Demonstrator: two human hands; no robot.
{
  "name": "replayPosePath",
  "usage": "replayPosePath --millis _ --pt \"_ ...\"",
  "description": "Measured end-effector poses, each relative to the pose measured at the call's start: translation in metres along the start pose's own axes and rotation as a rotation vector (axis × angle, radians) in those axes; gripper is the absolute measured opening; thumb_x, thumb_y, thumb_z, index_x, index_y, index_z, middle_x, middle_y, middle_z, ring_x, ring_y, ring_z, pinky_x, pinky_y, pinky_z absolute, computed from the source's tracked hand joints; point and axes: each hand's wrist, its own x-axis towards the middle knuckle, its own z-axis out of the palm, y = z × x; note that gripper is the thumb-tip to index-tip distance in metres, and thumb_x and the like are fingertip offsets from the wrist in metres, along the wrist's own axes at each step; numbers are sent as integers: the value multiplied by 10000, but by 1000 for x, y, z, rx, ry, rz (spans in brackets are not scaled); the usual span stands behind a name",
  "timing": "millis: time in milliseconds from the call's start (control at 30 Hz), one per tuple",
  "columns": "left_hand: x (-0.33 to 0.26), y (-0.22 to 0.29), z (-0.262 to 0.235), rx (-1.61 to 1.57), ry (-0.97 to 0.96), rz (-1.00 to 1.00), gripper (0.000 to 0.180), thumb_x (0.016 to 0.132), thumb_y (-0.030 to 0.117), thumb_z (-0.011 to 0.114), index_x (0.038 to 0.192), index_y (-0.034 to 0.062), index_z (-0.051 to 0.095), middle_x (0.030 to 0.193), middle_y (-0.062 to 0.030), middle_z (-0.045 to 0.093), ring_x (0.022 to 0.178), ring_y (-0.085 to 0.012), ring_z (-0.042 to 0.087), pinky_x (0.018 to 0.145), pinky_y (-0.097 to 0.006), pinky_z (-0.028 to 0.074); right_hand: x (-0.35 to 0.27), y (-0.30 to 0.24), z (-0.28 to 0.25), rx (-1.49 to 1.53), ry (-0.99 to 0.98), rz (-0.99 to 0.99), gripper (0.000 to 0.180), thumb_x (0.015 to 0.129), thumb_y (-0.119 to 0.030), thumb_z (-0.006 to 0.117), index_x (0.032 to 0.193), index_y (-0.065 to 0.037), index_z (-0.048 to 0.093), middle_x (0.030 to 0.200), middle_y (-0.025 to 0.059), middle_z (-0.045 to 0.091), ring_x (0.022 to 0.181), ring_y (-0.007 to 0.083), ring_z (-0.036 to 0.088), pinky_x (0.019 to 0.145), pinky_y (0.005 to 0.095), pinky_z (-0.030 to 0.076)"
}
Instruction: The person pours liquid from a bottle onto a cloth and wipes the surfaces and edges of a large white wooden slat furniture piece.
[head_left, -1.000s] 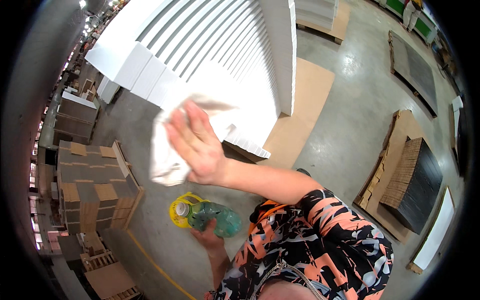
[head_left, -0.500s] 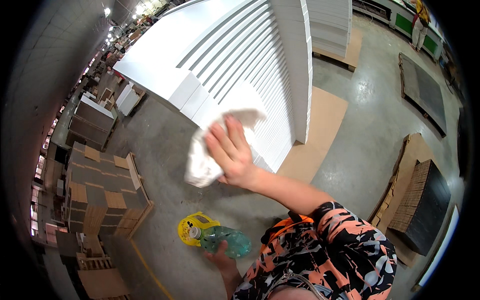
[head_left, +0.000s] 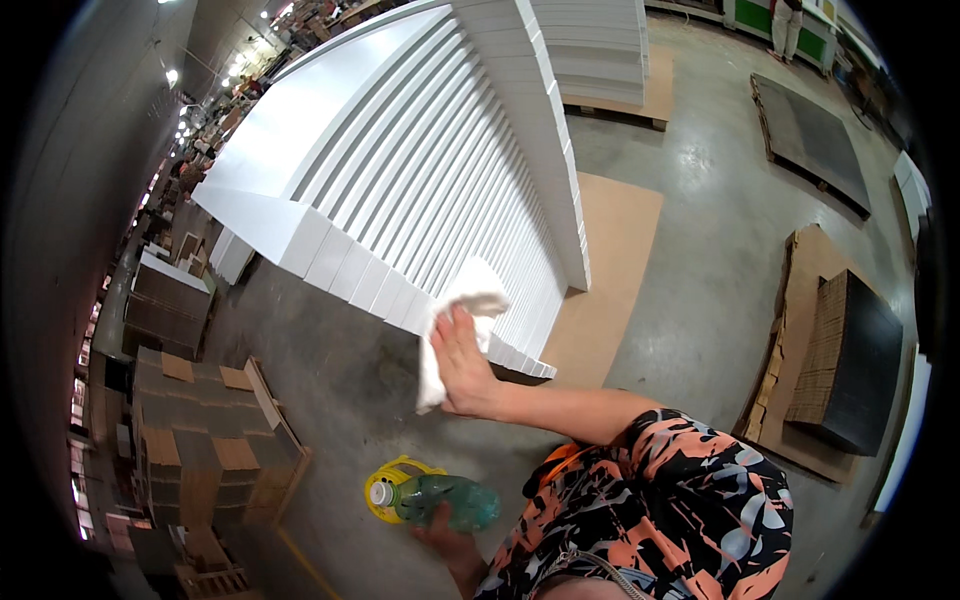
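Note:
A tall stack of white panels (head_left: pixel 400 180) with evenly stepped edges stands in front of me. My right hand (head_left: pixel 463 368) presses a white cloth (head_left: pixel 432 375) against the stack's near lower corner, fingers stretched over the fabric. Part of the cloth sticks up past the fingertips onto the panel edges. Low in the view, my left hand (head_left: pixel 447 538) is wrapped round a clear green plastic bottle (head_left: pixel 460 502) with a white cap, lying nearly level. Behind the bottle shows a round yellow object (head_left: pixel 385 472), mostly covered by it.
Brown cardboard (head_left: pixel 615 250) lies under the stack's right side. To the left stands a pallet of grey-and-brown boards (head_left: pixel 215 430). At the right are a dark block of sheets (head_left: pixel 855 370) and a flat dark panel (head_left: pixel 812 140). Another person (head_left: pixel 786 30) stands far off at upper right.
My right hand and the cloth have moved lower along the stack's edge. The view has shifted, so more of the stack's near corner shows. My left hand still holds the bottle.

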Motion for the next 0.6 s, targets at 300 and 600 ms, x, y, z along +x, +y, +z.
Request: replayPosePath --millis 300,600 --pt "-5 -11 -11 -31 3 9 523 768 64 740 1240 -50 547 1131 -150 642 971 -297 658 850 -451 573 178 -55 -22 -124 283 -246 906 570 -245 626 1378 117 433 1520 299 324 1403 532 282 1116 610 276" --pt "3 -10 -11 -37 -79 64 522 776 39 712 1261 -24 530 1140 -145 630 984 -304 656 872 -466 568 10 22 11 -107 216 -22 929 493 -121 731 1321 186 442 1394 390 414 1347 541 366 1124 575 308"
